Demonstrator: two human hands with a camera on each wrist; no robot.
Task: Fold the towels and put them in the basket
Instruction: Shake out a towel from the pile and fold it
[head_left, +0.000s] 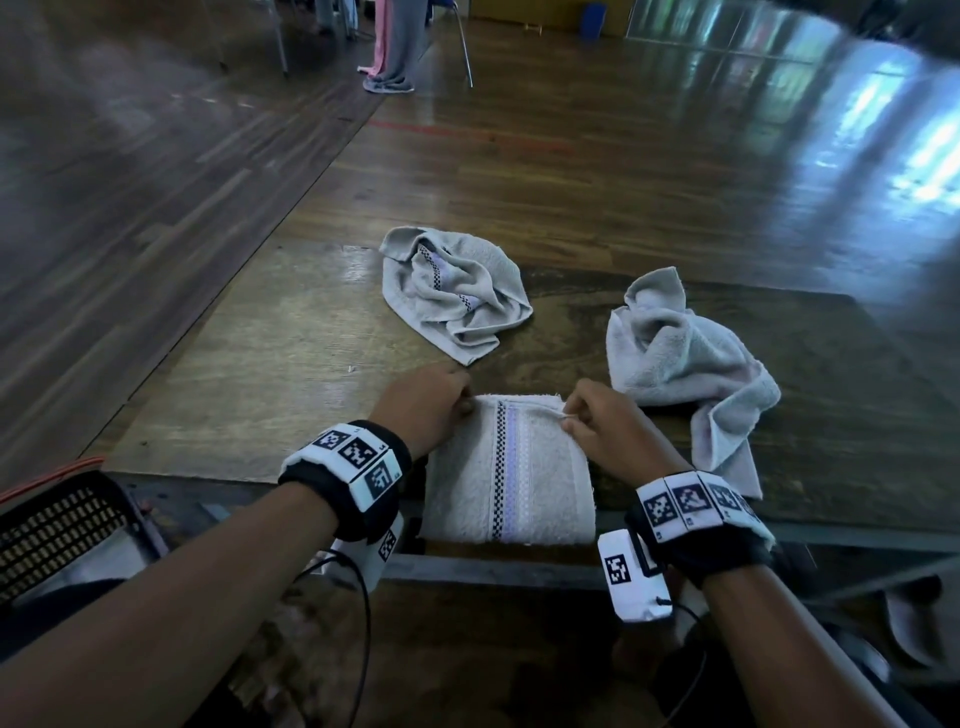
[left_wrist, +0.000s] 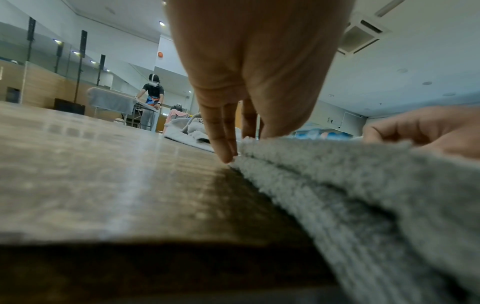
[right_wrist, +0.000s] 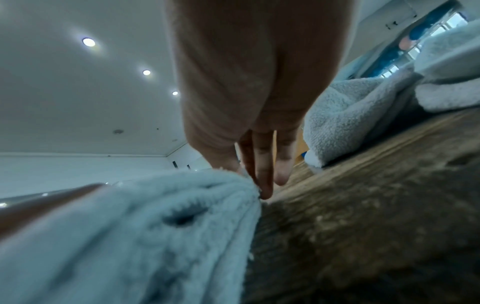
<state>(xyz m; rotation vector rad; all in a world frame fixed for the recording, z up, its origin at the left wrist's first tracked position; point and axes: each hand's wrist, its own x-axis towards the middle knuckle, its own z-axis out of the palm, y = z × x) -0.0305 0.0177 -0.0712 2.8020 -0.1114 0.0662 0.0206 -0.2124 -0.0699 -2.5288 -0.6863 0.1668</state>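
A pale folded towel (head_left: 511, 478) with a checked stripe lies flat at the table's near edge. My left hand (head_left: 431, 402) pinches its far left corner, thumb on top and fingers at the edge, as the left wrist view shows at the towel (left_wrist: 337, 174). My right hand (head_left: 597, 421) pinches the far right corner; in the right wrist view the fingers (right_wrist: 265, 176) press the bunched towel (right_wrist: 155, 226) edge. Two crumpled towels lie beyond: one (head_left: 452, 291) at centre, one (head_left: 685, 358) to the right. A black mesh basket (head_left: 57, 525) sits low at the left.
The wooden table (head_left: 260, 364) has bare surface to the left of the towels. An orange cable (head_left: 47, 475) runs by the basket. Chair legs (head_left: 465, 52) and a standing person's legs (head_left: 397, 47) are far off on the wooden floor.
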